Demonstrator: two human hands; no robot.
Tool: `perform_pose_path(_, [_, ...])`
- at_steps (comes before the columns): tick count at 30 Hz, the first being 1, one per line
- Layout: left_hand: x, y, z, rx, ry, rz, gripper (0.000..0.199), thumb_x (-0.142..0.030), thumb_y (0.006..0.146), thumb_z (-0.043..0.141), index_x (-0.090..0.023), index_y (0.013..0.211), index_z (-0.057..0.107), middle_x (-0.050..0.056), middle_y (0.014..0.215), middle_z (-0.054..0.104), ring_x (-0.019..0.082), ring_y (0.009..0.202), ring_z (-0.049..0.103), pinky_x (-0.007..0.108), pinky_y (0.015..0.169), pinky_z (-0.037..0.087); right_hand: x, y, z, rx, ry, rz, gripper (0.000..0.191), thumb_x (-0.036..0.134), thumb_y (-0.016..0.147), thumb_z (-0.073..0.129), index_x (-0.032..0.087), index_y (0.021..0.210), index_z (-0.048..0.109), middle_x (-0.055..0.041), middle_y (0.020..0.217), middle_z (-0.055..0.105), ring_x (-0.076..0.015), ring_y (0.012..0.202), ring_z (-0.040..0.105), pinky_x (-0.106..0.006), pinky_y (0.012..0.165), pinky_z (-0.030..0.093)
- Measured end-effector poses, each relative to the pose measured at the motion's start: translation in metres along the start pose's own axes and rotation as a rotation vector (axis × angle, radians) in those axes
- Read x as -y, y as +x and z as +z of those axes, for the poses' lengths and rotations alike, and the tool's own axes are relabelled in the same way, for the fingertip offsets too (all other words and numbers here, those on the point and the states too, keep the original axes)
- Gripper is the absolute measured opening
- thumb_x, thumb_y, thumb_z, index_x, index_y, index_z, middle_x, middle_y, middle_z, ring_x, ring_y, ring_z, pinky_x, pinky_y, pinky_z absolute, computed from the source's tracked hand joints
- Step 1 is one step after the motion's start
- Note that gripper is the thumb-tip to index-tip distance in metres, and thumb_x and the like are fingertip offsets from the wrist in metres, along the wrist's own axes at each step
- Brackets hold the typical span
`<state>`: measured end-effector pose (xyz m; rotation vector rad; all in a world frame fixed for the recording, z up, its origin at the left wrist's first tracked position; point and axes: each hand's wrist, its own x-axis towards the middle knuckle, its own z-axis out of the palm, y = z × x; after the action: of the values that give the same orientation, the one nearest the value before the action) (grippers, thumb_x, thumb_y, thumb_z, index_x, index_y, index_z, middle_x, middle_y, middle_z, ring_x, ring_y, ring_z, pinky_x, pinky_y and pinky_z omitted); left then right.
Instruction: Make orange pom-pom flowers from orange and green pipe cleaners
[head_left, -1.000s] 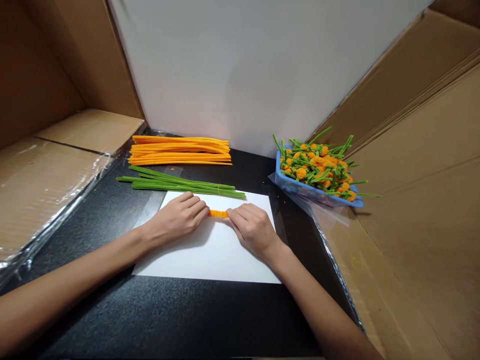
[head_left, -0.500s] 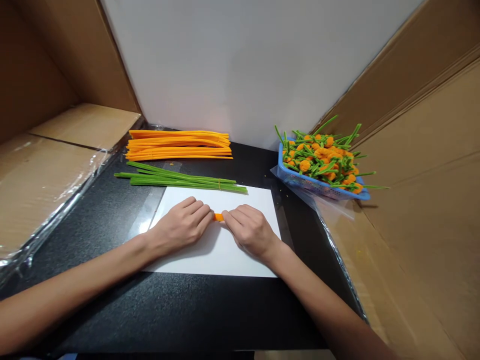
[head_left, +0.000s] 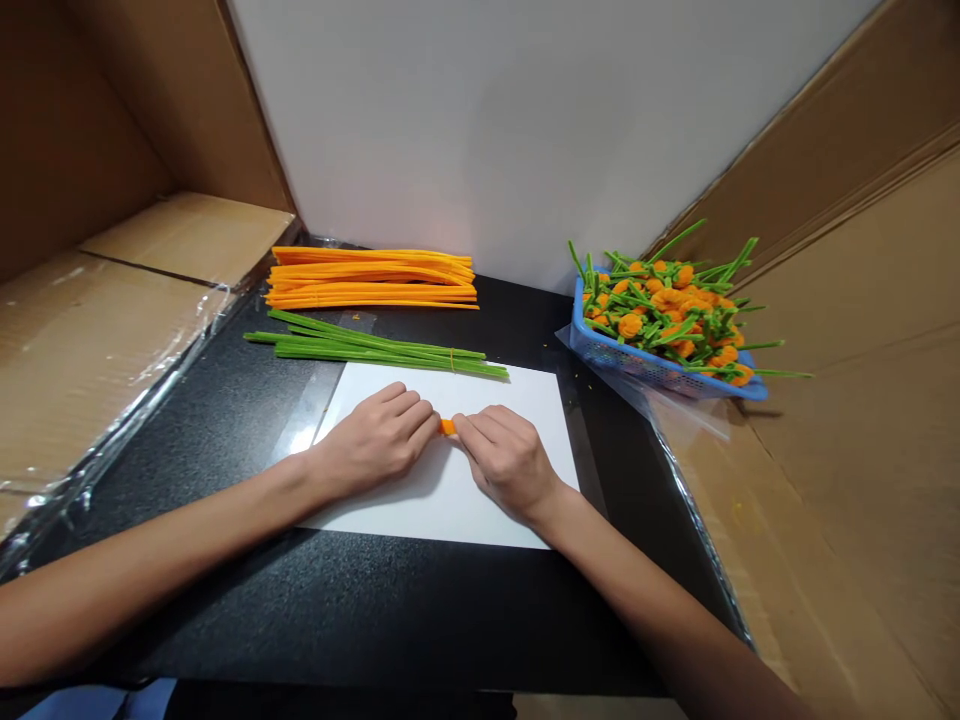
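Over a white sheet of paper [head_left: 420, 510], both my hands pinch a short piece of orange pipe cleaner [head_left: 448, 427]. Only a small stretch of it shows between the fingertips; the rest is hidden inside the hands. My left hand [head_left: 394, 432] is closed on its left end, knuckles up. At the other end, my right hand [head_left: 506, 455] is closed too, thumb and fingers pressed together. Just behind the hands lies a bundle of green pipe cleaners [head_left: 375, 345], overlapping the paper's back edge. Farther back is a stack of orange pipe cleaners [head_left: 371, 280].
A blue basket [head_left: 637, 368] at the back right is heaped with orange and green pipe-cleaner pieces, over a clear plastic bag [head_left: 697, 415]. Cardboard walls [head_left: 862, 330] flank the black table [head_left: 337, 610] on both sides. A white wall [head_left: 450, 130] closes off the back.
The visible orange stretch between my fingertips has become shorter as the hands sit closer together. The whole scene has shifted slightly right and up in the view.
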<state>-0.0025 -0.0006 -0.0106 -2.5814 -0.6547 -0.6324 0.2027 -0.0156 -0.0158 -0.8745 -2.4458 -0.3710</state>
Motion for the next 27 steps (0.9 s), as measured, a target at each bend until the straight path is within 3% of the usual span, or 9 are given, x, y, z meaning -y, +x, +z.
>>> perform_pose_path(5, [0.004, 0.000, 0.003, -0.019, -0.086, -0.118, 0.023, -0.008, 0.093, 0.047, -0.012, 0.080, 0.065, 0.004, 0.067, 0.061, 0.018, 0.062, 0.052, 0.032, 0.060, 0.037, -0.006, 0.000, 0.003, -0.094, 0.041, 0.039, 0.016, 0.008, 0.095, 0.053, 0.009, 0.097, 0.069, -0.0068, 0.073, 0.070, -0.0186, 0.072, 0.061, -0.032, 0.068, 0.045])
perform_pose_path(12, [0.002, -0.001, 0.002, -0.038, -0.667, -0.523, 0.011, -0.025, 0.087, 0.066, -0.016, 0.083, 0.072, 0.002, 0.075, 0.073, 0.015, 0.065, 0.062, 0.027, 0.063, 0.044, -0.010, 0.004, -0.010, -0.178, -0.017, -0.072, 0.013, 0.006, 0.090, 0.061, 0.008, 0.099, 0.069, -0.0093, 0.079, 0.073, -0.0200, 0.077, 0.065, -0.033, 0.066, 0.049])
perform_pose_path(18, [-0.001, 0.006, -0.001, 0.044, -1.067, -0.846, 0.009, -0.028, 0.079, 0.074, -0.018, 0.079, 0.077, 0.001, 0.073, 0.076, 0.013, 0.061, 0.064, 0.023, 0.058, 0.046, -0.012, 0.004, -0.014, -0.225, -0.035, -0.115, 0.010, 0.007, 0.089, 0.063, 0.012, 0.096, 0.070, -0.0078, 0.080, 0.074, -0.0186, 0.076, 0.065, -0.032, 0.063, 0.048])
perform_pose_path(23, [0.002, 0.009, 0.000, 0.094, -1.324, -0.982, 0.014, -0.031, 0.075, 0.077, -0.017, 0.072, 0.076, 0.002, 0.068, 0.074, 0.012, 0.059, 0.061, 0.021, 0.056, 0.045, -0.013, 0.004, -0.016, -0.241, -0.045, -0.119, 0.007, 0.009, 0.089, 0.065, 0.014, 0.092, 0.069, -0.0056, 0.078, 0.074, -0.0166, 0.075, 0.065, -0.031, 0.065, 0.046])
perform_pose_path(27, [0.005, 0.010, -0.001, 0.114, -1.439, -0.981, 0.017, -0.030, 0.076, 0.075, -0.015, 0.069, 0.073, 0.001, 0.061, 0.070, 0.010, 0.054, 0.059, 0.020, 0.055, 0.044, -0.013, 0.005, -0.019, -0.251, -0.075, -0.138, 0.008, 0.009, 0.090, 0.065, 0.016, 0.088, 0.068, -0.0024, 0.076, 0.074, -0.0146, 0.072, 0.065, -0.032, 0.069, 0.044])
